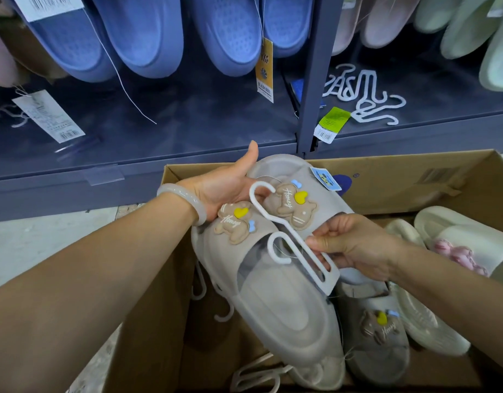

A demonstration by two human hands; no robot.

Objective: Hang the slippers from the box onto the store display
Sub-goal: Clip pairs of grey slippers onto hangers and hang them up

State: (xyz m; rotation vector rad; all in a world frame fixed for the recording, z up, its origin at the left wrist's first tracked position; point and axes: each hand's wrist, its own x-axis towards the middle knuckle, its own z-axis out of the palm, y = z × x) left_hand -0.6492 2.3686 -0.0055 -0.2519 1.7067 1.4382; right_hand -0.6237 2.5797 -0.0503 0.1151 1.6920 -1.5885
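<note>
Taupe slipper pair [273, 251] held above the cardboard box [386, 177], white hanger [290, 236] lying across the straps. Left hand [224, 185] grips the pair's toe end from beneath; right hand [355, 245] pinches the hanger's lower end. Step looks like fitting hanger to pair, not yet hung. Next: seat the hanger, then lift its hook to the display rack [315, 80] beside the blue slippers [148, 38]. More pairs remain in the box.

Both bare forearms reach forward. The left hand [224, 191] lies palm up, thumb raised, fingers curled beneath. The right hand [355, 245] pinches with curled fingertips, knuckles up.
</note>
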